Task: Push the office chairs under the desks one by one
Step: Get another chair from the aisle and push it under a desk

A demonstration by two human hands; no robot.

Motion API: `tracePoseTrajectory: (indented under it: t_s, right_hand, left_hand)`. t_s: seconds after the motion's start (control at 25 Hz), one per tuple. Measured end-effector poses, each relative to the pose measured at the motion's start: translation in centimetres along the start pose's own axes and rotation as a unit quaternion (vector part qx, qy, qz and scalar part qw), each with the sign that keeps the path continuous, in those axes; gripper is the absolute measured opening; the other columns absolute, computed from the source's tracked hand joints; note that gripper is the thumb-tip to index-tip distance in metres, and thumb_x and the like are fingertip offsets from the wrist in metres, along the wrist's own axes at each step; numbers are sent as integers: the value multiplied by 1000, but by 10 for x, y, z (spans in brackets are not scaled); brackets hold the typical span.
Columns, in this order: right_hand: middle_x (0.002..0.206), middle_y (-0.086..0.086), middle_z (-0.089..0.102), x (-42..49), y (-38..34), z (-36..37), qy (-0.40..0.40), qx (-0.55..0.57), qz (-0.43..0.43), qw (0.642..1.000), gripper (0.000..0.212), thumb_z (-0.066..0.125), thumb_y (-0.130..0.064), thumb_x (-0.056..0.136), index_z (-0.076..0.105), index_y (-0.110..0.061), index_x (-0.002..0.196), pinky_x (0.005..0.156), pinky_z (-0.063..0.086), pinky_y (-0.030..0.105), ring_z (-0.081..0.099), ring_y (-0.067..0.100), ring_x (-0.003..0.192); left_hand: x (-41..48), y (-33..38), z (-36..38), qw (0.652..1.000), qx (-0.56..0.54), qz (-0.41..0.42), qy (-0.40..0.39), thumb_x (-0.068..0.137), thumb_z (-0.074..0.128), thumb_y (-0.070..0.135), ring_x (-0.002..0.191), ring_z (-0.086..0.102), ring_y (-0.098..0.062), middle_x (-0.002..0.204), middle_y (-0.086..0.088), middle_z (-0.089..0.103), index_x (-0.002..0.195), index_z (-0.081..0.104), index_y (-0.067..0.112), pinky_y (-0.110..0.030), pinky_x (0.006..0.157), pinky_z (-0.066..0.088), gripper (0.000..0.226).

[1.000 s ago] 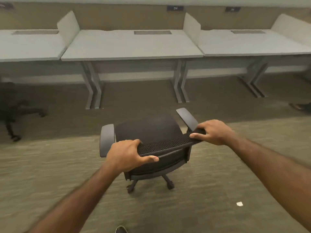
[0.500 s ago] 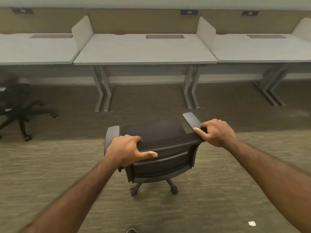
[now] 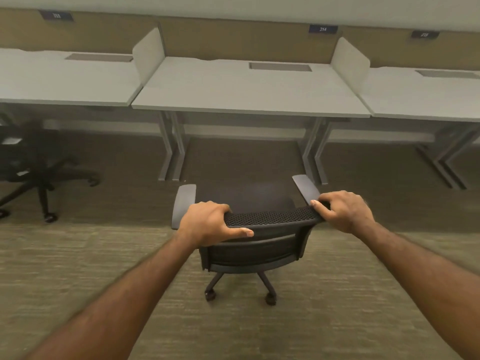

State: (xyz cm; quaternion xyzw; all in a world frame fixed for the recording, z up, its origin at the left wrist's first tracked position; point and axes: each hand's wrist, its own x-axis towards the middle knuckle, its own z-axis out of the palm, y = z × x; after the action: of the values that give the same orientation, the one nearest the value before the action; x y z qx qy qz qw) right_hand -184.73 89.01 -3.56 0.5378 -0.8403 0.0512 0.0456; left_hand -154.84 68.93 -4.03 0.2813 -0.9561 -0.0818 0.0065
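Observation:
A black mesh-backed office chair [image 3: 254,253] with grey armrests stands on the carpet in front of the middle desk [image 3: 249,92], its seat facing the opening between the desk legs. My left hand [image 3: 210,224] grips the left end of the backrest's top edge, thumb lying along the rear. My right hand [image 3: 342,210] grips the right end of that edge. The chair's armrest tips sit just short of the desk's front edge. Only two rear castors of its base show.
A second black office chair [image 3: 33,162] stands at the left, partly under the left desk [image 3: 65,81]. A third desk [image 3: 426,97] is on the right. White dividers [image 3: 149,53] separate the desktops. Grey desk legs [image 3: 171,149] flank the middle opening.
The chair has rolled forward toward the middle desk with both hands still on its backrest. The desks now appear nearer and larger, and the view has swung slightly left.

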Motion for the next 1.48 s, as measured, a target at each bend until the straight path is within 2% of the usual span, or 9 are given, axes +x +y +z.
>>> tracePoseTrajectory:
  t_s: [0.16, 0.36, 0.44, 0.6, 0.84, 0.96, 1.16, 1.36, 1.48]
  right_hand:
    - [83, 2, 73, 72, 3, 11, -2, 5, -14, 1000, 74, 18, -74, 80, 75, -27, 87, 66, 50, 37, 66, 28, 79]
    - [85, 2, 73, 171, 16, 26, -25, -3, -50, 998, 72, 18, -75, 79, 73, -30, 88, 67, 49, 37, 66, 28, 81]
    - [87, 1, 73, 212, 21, 29, -33, -7, -60, 998, 68, 20, -73, 81, 73, -30, 89, 69, 49, 36, 66, 27, 82]
    - [81, -5, 72, 280, 25, 36, -45, 2, -81, 996, 65, 22, -71, 86, 72, -31, 89, 61, 42, 32, 61, 18, 73]
    - [73, -11, 68, 368, 15, 46, -61, 36, -92, 993, 53, 33, -64, 99, 72, -30, 90, 65, 55, 32, 60, 8, 65]
    - [72, -13, 68, 404, -1, 55, -47, 48, -89, 994, 60, 28, -69, 94, 71, -29, 86, 65, 56, 32, 60, 8, 64]
    - [68, -13, 66, 466, -41, 67, -17, 40, -80, 996, 69, 15, -75, 84, 70, -33, 82, 54, 41, 26, 55, 5, 60]
    - [73, -13, 69, 516, -81, 79, -23, 46, -56, 997, 68, 16, -75, 84, 71, -35, 88, 57, 45, 26, 59, 5, 65]
    - [71, -15, 67, 538, -102, 86, -3, 46, -45, 998, 66, 16, -75, 84, 69, -36, 85, 52, 34, 21, 52, 1, 60]
  left_hand:
    - [51, -31, -6, 1000, 1, -16, 13, 52, 21, 112, 74, 60, -11, 78, 14, 65, 95, 68, 31, -29, 56, 37, 103]
    - [119, -61, -12, 999, 6, -50, 10, 48, 16, 113, 73, 56, -9, 77, 16, 61, 99, 66, 31, -25, 55, 29, 108]
    - [148, -72, -15, 998, 4, -66, 6, 49, 17, 113, 77, 57, -9, 81, 15, 62, 102, 66, 31, -25, 56, 31, 109]
    - [200, -98, -23, 995, -8, -93, 14, 53, 20, 112, 85, 62, -11, 90, 13, 68, 108, 67, 32, -32, 67, 45, 107]
    - [265, -150, -40, 993, -15, -117, 22, 55, 20, 111, 77, 55, -7, 82, 18, 60, 112, 70, 34, -30, 62, 37, 108]
    - [289, -185, -46, 993, -22, -116, 27, 56, 22, 110, 76, 56, -5, 83, 19, 61, 113, 71, 34, -29, 62, 38, 107]
    - [329, -257, -60, 994, -21, -103, 30, 53, 18, 111, 77, 61, -4, 82, 19, 66, 112, 72, 36, -27, 62, 42, 110]
    - [361, -326, -71, 996, -26, -83, 8, 53, 16, 111, 79, 61, -5, 81, 18, 65, 117, 70, 34, -28, 67, 45, 113]
    - [378, -362, -76, 997, -24, -68, 8, 54, 18, 111, 79, 61, -4, 80, 19, 64, 115, 70, 34, -28, 67, 45, 111]
